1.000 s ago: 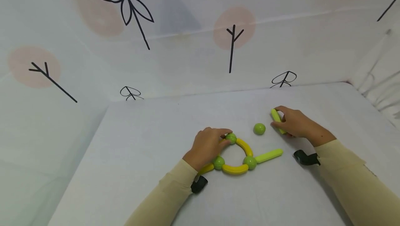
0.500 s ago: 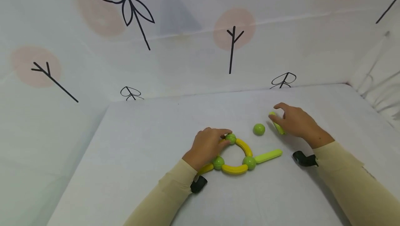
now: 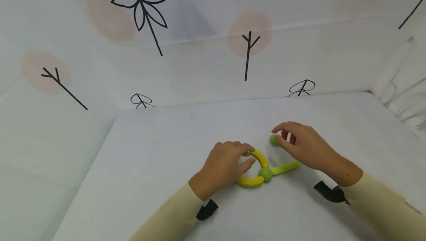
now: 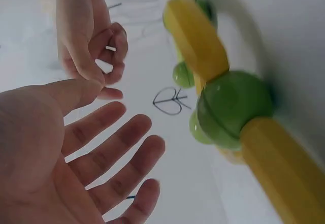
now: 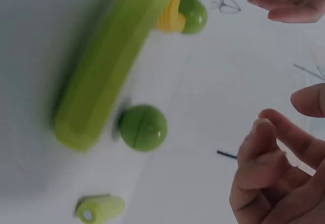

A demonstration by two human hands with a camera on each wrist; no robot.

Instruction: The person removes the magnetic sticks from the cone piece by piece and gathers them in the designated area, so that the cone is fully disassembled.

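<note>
Yellow curved rods [image 3: 250, 181] and green balls [image 3: 265, 174] are joined into a ring on the table, with a lime-green stick [image 3: 285, 167] sticking out to its right. My left hand [image 3: 223, 165] hovers over the ring's left side, fingers apart and holding nothing; it hides part of the ring in the head view. In the left wrist view, a green ball [image 4: 236, 107] joins two yellow rods. Loosely bent and holding nothing, my right hand [image 3: 307, 146] is close to a loose green ball [image 5: 143, 127]. A second lime-green stick [image 5: 104, 210] lies beyond that ball in the right wrist view.
A white cloth covers the table [image 3: 159, 137]. Behind it hangs a white backdrop [image 3: 199, 67] with black plant drawings and pink spots. Black straps [image 3: 207, 210] show beneath the sleeves.
My right hand has let go of the loose lime-green stick and moved left toward the loose ball. My left hand has released the ring's top ball and lifted off it.
</note>
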